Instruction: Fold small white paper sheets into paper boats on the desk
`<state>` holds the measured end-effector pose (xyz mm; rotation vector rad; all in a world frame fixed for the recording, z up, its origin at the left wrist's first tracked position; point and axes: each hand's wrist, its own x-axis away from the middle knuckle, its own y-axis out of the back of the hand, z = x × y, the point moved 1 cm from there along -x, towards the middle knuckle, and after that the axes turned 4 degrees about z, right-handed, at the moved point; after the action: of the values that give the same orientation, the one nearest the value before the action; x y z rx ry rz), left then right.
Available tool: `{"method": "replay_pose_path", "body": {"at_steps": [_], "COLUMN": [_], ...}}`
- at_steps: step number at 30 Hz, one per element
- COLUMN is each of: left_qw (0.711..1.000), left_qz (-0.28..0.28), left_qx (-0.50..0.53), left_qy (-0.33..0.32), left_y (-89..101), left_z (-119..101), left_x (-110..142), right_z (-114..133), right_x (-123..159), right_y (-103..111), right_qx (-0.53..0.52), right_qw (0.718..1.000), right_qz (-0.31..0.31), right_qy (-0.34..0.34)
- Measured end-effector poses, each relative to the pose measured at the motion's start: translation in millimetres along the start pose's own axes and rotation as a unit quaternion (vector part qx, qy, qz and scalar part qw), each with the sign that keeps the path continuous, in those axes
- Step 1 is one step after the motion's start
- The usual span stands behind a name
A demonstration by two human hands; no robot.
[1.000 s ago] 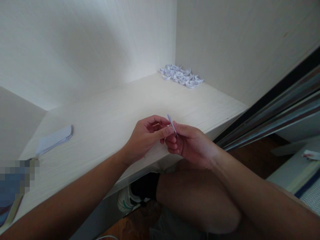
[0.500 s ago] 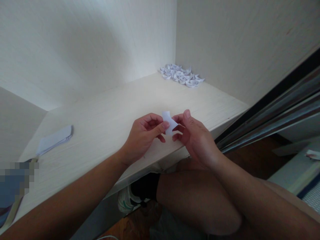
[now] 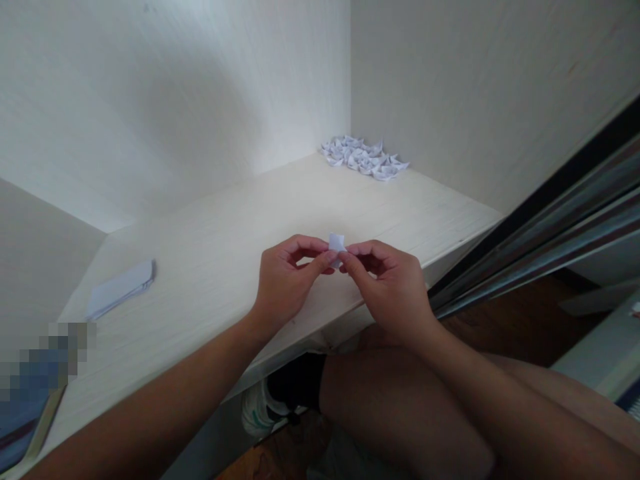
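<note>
A small piece of folded white paper (image 3: 337,241) is held between my two hands above the front edge of the white desk (image 3: 240,233). My left hand (image 3: 290,277) pinches its left side between thumb and fingers. On the right side, my right hand (image 3: 387,277) pinches it too, with the thumb pressed on its lower part. The fingertips of both hands nearly meet and hide the lower part of the paper.
Many small folded white paper pieces (image 3: 365,159) lie heaped in the back right corner. A stack of white paper strips (image 3: 123,288) rests on the left. A partly blurred blue object (image 3: 37,393) lies at the near left. Walls enclose the desk's back and sides.
My right hand has closed its thumb and fingers on the paper's right side; before, its thumb was raised. The paper now looks smaller and more covered. The view has shifted slightly.
</note>
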<state>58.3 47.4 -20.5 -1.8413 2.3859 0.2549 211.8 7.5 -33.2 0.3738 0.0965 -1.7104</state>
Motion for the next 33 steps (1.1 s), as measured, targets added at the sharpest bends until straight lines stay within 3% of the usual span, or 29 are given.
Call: {"method": "replay_pose_path", "body": {"at_steps": [19,28,33], "left_qw": [1.0,0.998,0.993], "left_qz": [0.007,0.052,0.105], "left_qx": [0.001,-0.012,-0.039], "left_qy": [-0.013,-0.027,-0.032], "left_y": [2.6,6.7,5.7], "left_z": [8.1,9.8,4.1], "left_x": [-2.1,-5.1,-4.5], "right_z": [-3.8,-3.3,-0.7], "right_x": [0.2,-3.1,-4.7], "right_y": [-1.4,3.9,6.2], "right_qx": [-0.026,-0.038,-0.058], "right_qw": [0.999,0.999,0.997], "right_qz": [-0.024,0.002,0.025], "right_qy": [0.009,0.032,0.033]}}
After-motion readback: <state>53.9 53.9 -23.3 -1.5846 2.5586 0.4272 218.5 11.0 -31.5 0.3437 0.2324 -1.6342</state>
